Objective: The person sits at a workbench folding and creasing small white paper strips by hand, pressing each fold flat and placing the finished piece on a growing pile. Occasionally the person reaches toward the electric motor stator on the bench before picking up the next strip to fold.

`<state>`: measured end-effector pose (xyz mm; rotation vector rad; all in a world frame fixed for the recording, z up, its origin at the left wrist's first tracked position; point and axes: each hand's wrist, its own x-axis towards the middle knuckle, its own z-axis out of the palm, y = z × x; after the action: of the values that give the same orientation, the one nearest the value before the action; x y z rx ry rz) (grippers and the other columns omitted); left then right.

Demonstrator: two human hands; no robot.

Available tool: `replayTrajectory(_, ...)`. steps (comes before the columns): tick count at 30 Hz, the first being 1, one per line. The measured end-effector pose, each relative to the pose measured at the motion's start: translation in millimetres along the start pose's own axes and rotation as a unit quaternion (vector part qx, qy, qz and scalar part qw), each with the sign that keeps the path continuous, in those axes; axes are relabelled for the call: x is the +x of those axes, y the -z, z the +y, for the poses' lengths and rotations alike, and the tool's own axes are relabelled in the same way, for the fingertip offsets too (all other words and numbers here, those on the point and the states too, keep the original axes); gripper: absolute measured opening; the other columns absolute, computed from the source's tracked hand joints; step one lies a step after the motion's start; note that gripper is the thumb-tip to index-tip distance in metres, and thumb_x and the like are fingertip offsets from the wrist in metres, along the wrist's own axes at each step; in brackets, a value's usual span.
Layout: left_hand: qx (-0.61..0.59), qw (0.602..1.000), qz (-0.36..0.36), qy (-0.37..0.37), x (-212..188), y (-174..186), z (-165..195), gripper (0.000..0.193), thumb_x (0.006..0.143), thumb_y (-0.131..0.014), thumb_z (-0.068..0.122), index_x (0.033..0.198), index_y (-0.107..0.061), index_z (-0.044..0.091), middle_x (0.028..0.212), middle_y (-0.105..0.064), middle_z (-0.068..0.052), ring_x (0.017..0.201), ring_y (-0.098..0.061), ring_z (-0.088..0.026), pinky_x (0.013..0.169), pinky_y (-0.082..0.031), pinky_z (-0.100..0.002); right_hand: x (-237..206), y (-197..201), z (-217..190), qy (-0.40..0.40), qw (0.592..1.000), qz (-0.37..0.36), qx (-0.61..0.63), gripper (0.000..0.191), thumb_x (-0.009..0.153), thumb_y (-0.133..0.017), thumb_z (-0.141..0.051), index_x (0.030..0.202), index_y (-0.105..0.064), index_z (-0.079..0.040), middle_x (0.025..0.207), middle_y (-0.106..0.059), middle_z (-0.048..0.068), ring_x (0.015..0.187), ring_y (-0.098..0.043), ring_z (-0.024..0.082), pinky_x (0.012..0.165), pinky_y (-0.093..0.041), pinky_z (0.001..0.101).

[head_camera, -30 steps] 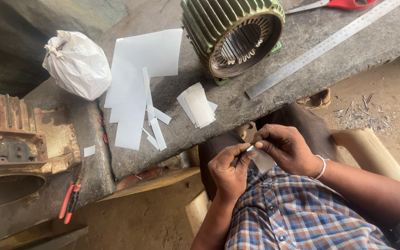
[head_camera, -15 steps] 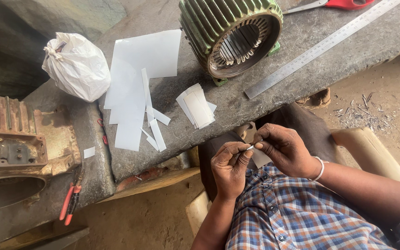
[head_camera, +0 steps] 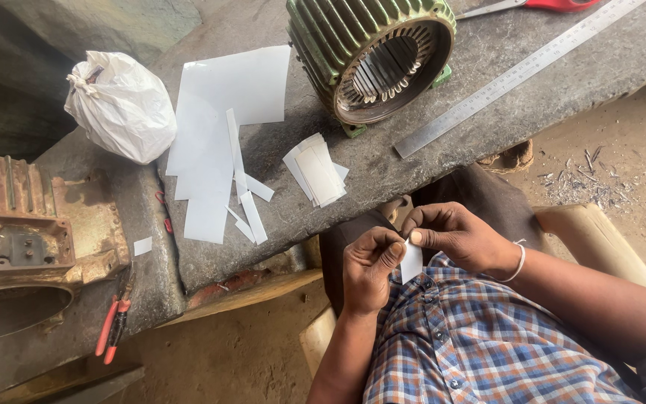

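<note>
Head view: we look down on our two hands, lower centre of the frame, above a checked shirt.
Left hand: fingers pinched on the left edge of a small white paper slip.
Right hand: thumb and forefinger closed on the top of the same slip; a thin bangle sits at the wrist.
Slip position: held upright between both hands, just below the counter edge and close to our chest, apart from everything on the counter.
Work done, as we judge it: a stack of cut slips lies at centre, near the green motor housing; loose narrow strips lie beside the large white sheets.
Work left, as we judge it: much uncut sheet is there, so we place the job at partway.
Tools: steel ruler at upper right; red-handled scissors at top edge; red pliers at lower left.
Other: tied white plastic bag at upper left; rusty casting at far left.
</note>
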<state>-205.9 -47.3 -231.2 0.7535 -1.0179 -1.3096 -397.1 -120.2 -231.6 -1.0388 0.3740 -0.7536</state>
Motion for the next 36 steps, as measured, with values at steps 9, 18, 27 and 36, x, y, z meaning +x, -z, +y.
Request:
replayTrajectory(9, 0.020, 0.999, 0.027, 0.022, 7, -2, -1, 0.007, 0.103, -0.068, 0.008, 0.107, -0.069, 0.003, 0.091, -0.067, 0.002, 0.083, -0.059, -0.003, 0.076, -0.048, -0.017, 2, 6, 4, -0.031, 0.999, 0.007, 0.018, 0.025, 0.097, -0.069, -0.022, 0.104, -0.073, 0.002, 0.092, -0.073, 0.004, 0.087, -0.066, 0.011, 0.080, -0.054, 0.0289)
replayTrajectory(18, 0.052, 0.998, 0.004, 0.028, 4, -7, 7, 0.007, 0.103, -0.070, 0.012, 0.103, -0.069, 0.005, 0.083, -0.062, 0.006, 0.072, -0.050, 0.000, 0.064, -0.040, -0.016, 5, 3, 11, -0.055, 0.994, 0.061, 0.077, 0.021, 0.093, -0.073, -0.018, 0.100, -0.070, 0.001, 0.088, -0.072, 0.006, 0.078, -0.066, 0.014, 0.070, -0.055, 0.0304)
replayTrajectory(27, 0.021, 1.000, 0.012, 0.017, 9, -4, -1, 0.006, 0.103, -0.069, 0.010, 0.104, -0.068, 0.004, 0.086, -0.062, 0.005, 0.078, -0.052, -0.002, 0.070, -0.043, -0.016, -2, 5, 6, -0.050, 0.997, -0.004, 0.052, 0.025, 0.096, -0.074, -0.025, 0.099, -0.071, 0.000, 0.085, -0.068, 0.002, 0.078, -0.061, 0.010, 0.069, -0.051, 0.0277)
replayTrajectory(36, 0.056, 0.997, -0.047, -0.015, 5, -11, 8, 0.007, 0.105, -0.069, 0.012, 0.102, -0.068, 0.006, 0.086, -0.061, 0.004, 0.075, -0.051, -0.002, 0.068, -0.043, -0.016, 5, 10, 11, -0.048, 0.989, 0.020, 0.140, 0.022, 0.089, -0.078, -0.018, 0.098, -0.071, 0.002, 0.088, -0.072, 0.008, 0.079, -0.067, 0.017, 0.073, -0.055, 0.0322)
